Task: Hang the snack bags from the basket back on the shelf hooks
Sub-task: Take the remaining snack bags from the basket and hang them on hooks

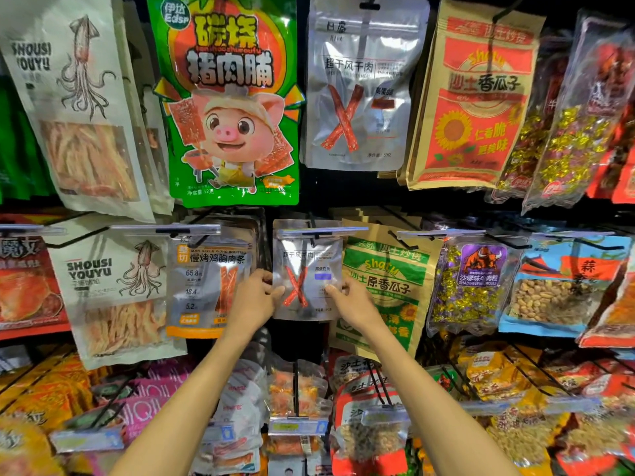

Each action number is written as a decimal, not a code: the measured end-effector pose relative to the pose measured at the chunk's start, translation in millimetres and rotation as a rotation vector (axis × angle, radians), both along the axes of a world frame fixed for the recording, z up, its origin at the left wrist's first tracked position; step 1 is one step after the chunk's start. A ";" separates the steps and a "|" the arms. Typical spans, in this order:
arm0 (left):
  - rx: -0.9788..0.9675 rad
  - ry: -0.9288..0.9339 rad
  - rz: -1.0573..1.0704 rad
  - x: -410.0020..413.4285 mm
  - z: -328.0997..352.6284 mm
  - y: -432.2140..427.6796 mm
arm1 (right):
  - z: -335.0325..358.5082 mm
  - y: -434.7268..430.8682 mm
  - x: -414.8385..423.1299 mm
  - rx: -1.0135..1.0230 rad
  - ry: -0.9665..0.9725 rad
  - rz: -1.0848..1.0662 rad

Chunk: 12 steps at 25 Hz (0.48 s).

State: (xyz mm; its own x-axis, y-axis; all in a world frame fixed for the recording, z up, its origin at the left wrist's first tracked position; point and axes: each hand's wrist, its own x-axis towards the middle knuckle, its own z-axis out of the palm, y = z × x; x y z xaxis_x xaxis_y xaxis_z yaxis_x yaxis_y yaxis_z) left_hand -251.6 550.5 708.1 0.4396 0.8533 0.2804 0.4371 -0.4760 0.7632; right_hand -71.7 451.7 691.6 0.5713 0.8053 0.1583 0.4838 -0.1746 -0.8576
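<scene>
Head view: left hand [252, 293] grips the silver snack bag [307, 266] at its 9 o'clock edge, right hand [350, 297] at 3 o'clock, top against the middle-row hook [312, 223]. Keep it level; slide the hole fully on.

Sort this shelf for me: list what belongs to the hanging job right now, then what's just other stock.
In the job:
silver jerky bag, pinched at its sides by the left hand and right hand
middle-row hook above it

Other stock:
green pork jerky bag
squid bag
sunflower seed bag
purple beef bag
</scene>
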 end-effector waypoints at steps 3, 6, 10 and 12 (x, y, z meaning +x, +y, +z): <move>-0.021 0.144 -0.085 -1.5 5.9 -19.0 | 6.2 -16.9 -1.1 -0.172 -0.245 -0.013; 0.001 0.329 -0.155 -3.3 8.5 -38.5 | 14.7 -44.1 -8.9 -0.301 -0.593 -0.027; 0.203 0.704 -0.106 -4.2 15.4 -62.1 | 27.6 -82.3 -10.2 -0.454 -0.863 0.012; 0.224 0.843 -0.069 1.1 17.7 -82.3 | 32.1 -102.4 -6.3 -0.560 -0.907 0.030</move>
